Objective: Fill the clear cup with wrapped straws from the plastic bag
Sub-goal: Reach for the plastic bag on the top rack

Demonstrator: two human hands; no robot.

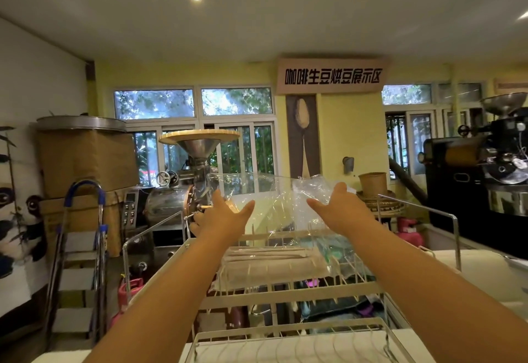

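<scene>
A clear plastic bag (274,205) stands on the top shelf of a white wire rack (285,291). In its lower part lies a bundle of paper-wrapped straws (271,262). My left hand (223,217) grips the bag's upper left edge. At the upper right edge my right hand (340,208) grips the crumpled plastic. Both arms reach forward over the rack. No clear cup shows in the head view.
A metal grinder with a funnel (197,145) stands behind the rack. A step ladder (80,248) and cardboard boxes (85,159) are at the left. A black roaster (485,168) is at the right, a paper cup (373,182) beside it. A white counter (485,271) lies to the right.
</scene>
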